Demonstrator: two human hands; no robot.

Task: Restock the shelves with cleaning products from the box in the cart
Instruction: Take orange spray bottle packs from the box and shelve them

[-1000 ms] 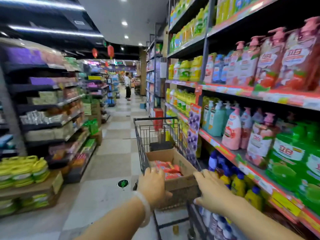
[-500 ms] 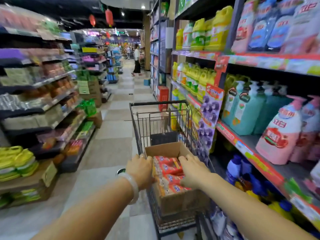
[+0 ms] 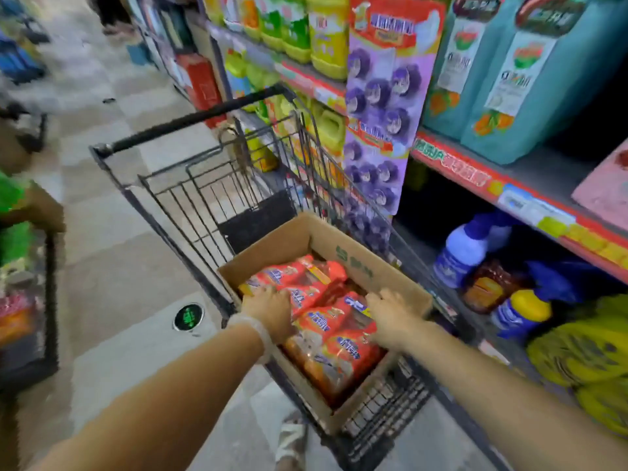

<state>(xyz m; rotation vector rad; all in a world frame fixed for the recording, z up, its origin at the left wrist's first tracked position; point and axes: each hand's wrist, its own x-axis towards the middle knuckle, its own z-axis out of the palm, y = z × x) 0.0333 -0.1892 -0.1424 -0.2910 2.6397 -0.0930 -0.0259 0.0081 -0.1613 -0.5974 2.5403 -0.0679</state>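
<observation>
A cardboard box (image 3: 357,263) sits in the near end of a black wire cart (image 3: 217,188). It is packed with red plastic packs of cleaning product (image 3: 328,322). Both my hands are inside the box. My left hand (image 3: 268,309) rests on the packs along the left side, fingers pointing down and forward. On the right side my right hand (image 3: 390,316) lies on the packs with its fingers spread. Neither hand has lifted a pack. The shelf (image 3: 475,173) with a red price strip runs along the cart's right side.
Teal jugs (image 3: 509,83) and yellow bottles (image 3: 326,35) fill the upper shelf. A purple hanging display strip (image 3: 380,107) hangs beside the cart. Blue-capped and yellow bottles (image 3: 465,249) stand on the low shelf. Tiled aisle floor (image 3: 112,253) lies to the left, with a low display (image 3: 27,300) at its edge.
My view has tipped down and closer to the cart. Both hands moved from the box's near edge onto the red packs inside it.
</observation>
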